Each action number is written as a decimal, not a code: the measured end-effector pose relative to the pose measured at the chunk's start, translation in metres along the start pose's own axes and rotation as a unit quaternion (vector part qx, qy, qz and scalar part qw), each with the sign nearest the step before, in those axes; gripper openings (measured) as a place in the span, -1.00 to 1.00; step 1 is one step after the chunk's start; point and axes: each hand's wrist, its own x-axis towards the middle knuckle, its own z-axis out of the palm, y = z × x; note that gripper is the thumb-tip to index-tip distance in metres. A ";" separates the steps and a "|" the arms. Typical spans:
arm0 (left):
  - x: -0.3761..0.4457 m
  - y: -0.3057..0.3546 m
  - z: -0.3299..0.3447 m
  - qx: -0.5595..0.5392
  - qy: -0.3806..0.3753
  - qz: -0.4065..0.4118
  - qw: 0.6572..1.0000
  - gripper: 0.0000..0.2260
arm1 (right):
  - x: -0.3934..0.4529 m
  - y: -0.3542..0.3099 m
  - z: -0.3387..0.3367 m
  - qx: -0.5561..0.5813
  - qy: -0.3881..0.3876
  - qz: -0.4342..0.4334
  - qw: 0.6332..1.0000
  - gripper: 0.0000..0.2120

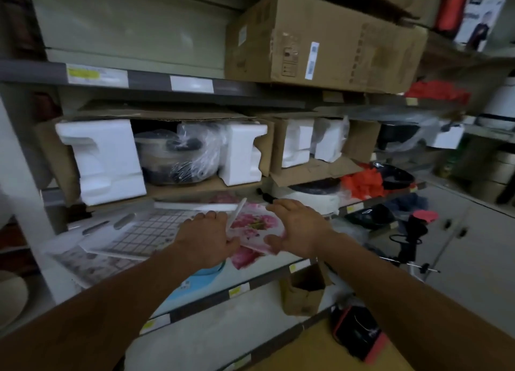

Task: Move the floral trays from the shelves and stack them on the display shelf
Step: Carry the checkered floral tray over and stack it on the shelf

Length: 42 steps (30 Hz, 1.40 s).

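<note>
Here we have both hands on the floral tray (pixel 257 225) on the shelf (pixel 267 271): our left hand (pixel 207 238) grips its left edge, our right hand (pixel 299 225) curls round the right. It looks stiff, light and glossy, probably slippery, so we hold opposite edges

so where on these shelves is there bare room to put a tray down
Bare shelf lies below the floral tray, left of the small open carton. The tray's own shelf is crowded: grid trays on the left, a white cooker on the right.
</note>
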 end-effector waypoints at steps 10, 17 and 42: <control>0.035 -0.005 0.032 0.022 -0.034 -0.106 0.994 -0.32 | 0.082 0.037 0.056 0.019 -0.021 -0.126 0.992 -0.34; 0.064 0.022 0.057 0.030 -0.043 -0.218 0.975 -0.34 | 0.146 0.063 0.099 0.023 -0.034 -0.251 0.967 -0.36; 0.028 0.086 0.053 0.139 -0.038 -0.398 0.906 -0.74 | 0.179 0.061 0.134 0.096 0.132 -0.460 0.873 -0.79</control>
